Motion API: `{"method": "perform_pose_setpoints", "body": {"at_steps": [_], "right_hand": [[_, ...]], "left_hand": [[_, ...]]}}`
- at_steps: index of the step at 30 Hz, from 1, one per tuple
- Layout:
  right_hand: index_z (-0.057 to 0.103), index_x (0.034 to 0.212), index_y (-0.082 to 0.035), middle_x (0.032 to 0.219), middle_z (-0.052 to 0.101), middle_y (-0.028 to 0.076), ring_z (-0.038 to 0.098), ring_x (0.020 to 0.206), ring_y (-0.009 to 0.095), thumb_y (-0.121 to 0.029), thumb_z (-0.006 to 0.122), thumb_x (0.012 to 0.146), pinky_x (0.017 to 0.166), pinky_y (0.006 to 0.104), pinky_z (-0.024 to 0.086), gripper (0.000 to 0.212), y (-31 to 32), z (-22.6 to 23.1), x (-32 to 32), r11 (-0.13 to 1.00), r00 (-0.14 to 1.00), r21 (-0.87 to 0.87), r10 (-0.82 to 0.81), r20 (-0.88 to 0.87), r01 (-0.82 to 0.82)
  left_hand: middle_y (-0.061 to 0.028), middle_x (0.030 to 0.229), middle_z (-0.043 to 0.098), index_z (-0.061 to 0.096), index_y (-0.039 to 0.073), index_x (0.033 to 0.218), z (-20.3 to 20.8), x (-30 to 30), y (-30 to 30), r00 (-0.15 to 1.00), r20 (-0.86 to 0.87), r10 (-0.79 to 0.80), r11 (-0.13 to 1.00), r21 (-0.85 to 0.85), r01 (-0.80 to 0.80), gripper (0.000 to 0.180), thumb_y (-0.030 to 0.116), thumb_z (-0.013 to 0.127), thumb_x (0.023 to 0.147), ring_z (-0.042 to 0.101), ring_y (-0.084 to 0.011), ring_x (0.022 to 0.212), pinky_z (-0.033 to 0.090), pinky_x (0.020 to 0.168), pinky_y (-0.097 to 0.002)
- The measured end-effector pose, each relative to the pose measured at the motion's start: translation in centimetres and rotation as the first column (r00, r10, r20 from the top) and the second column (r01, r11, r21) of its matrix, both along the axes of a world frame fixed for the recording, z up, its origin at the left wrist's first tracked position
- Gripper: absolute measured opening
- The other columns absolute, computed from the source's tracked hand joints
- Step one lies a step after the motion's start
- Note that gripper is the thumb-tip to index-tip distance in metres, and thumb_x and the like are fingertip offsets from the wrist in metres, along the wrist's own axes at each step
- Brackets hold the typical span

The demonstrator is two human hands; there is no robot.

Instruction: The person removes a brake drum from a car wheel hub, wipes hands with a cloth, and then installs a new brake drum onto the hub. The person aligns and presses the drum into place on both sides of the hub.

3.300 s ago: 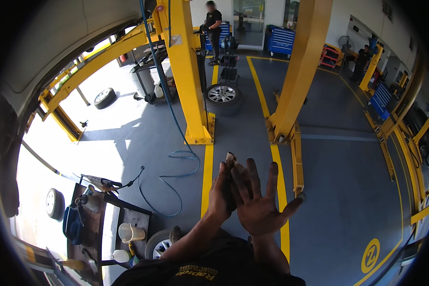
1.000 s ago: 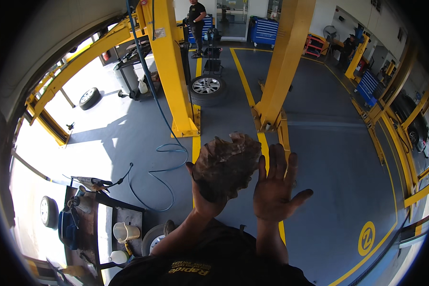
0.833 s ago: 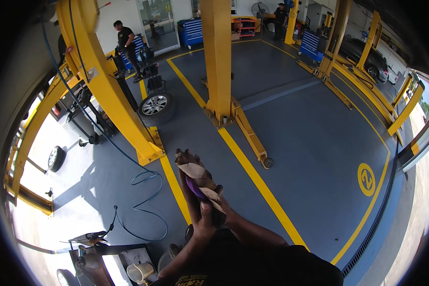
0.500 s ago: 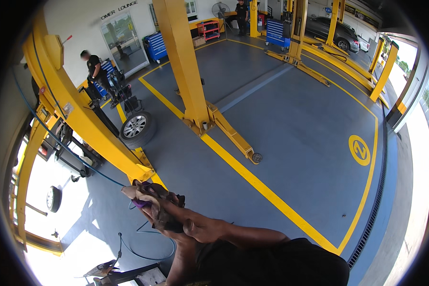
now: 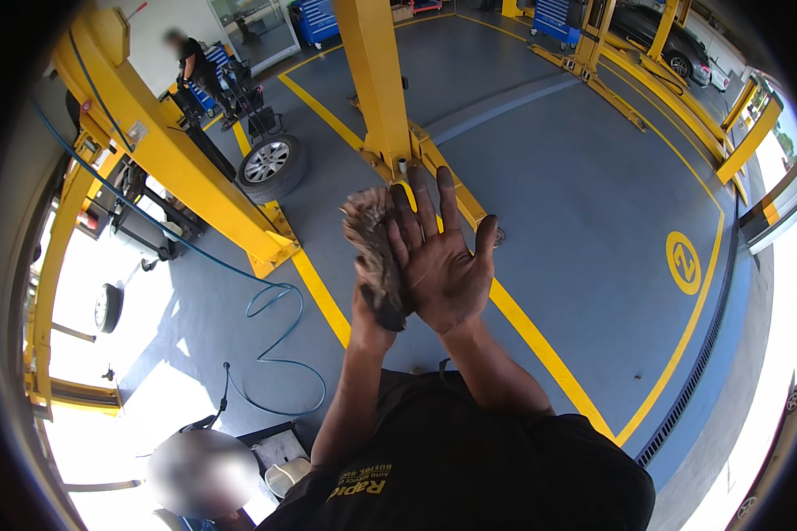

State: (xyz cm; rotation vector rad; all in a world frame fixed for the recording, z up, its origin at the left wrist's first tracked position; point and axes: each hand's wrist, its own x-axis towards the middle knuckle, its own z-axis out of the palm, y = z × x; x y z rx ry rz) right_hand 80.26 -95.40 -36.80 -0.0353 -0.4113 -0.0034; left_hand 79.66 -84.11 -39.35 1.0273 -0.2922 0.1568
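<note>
My left hand [image 5: 371, 320] is closed around a crumpled, stained brown-grey rag [image 5: 378, 257]. Most of its fingers are hidden by the cloth. Right beside it, my right hand [image 5: 449, 276] is held up with the palm showing and the fingers spread. Dark grime covers its fingers and palm, and nothing lies in it. The rag is against or very near the little-finger side of my right hand. Both hands are above the grey floor, in front of my black shirt.
Yellow lift posts stand at left [image 5: 173, 177] and ahead [image 5: 376, 97]. A wheel [image 5: 270, 168] sits beyond the left post, near a co-worker [image 5: 202, 71]. A blue hose [image 5: 279, 354] curls over the floor. Another person's blurred head [image 5: 204, 473] is at lower left, beside a tray [image 5: 283, 447].
My hands were together, wrapped in the rag farther left. They have come apart: the right one is now spread out bare, and the rag stays in the left. The view has tilted downward.
</note>
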Motion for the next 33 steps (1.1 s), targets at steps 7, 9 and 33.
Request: {"method": "perform_pose_setpoints", "body": {"at_steps": [7, 9, 33], "right_hand": [[0.02, 0.173, -0.005, 0.18, 0.011, 0.025, 0.011, 0.167, 0.04, -0.086, 0.018, 0.101, 0.132, 0.0538, 0.013, 0.108, 1.9, -1.2, -2.0, 0.23, 0.748, -0.713, -0.258, 0.612, 0.663], [0.019, 0.173, -0.005, 0.18, 0.01, 0.025, 0.008, 0.168, 0.041, -0.087, 0.02, 0.101, 0.132, 0.056, 0.012, 0.109, 2.3, -0.8, -2.5, 0.306, 0.768, -0.711, -0.136, 0.626, 0.633], [0.012, 0.176, -0.017, 0.18, -0.001, 0.025, -0.002, 0.166, 0.049, -0.052, 0.056, 0.107, 0.13, 0.0687, 0.016, 0.088, 0.7, -2.2, 0.1, -0.199, 0.599, -0.853, -0.636, 0.488, 0.483]], "left_hand": [[-0.0201, 0.165, 0.043, 0.032, -0.001, 0.165, -4.0, -1.0, -0.6, 0.994, 0.076, 0.082, 0.966, 0.238, -0.098, 0.06, 0.031, 0.048, 0.117, 0.046, -0.0307, 0.152, 0.04, 0.123, -0.0408], [-0.0212, 0.171, 0.031, 0.021, 0.001, 0.169, -5.0, -0.6, 0.7, 0.943, 0.296, 0.153, 0.93, 0.28, -0.239, 0.069, 0.041, 0.04, 0.117, 0.038, -0.0313, 0.157, 0.035, 0.127, -0.0408], [-0.0175, 0.168, 0.041, 0.03, 0.003, 0.168, -4.1, -6.2, -1.4, 0.997, 0.07, -0.04, 0.992, 0.122, 0.032, 0.08, 0.057, 0.048, 0.112, 0.045, -0.0332, 0.152, 0.036, 0.125, -0.0461]]}}
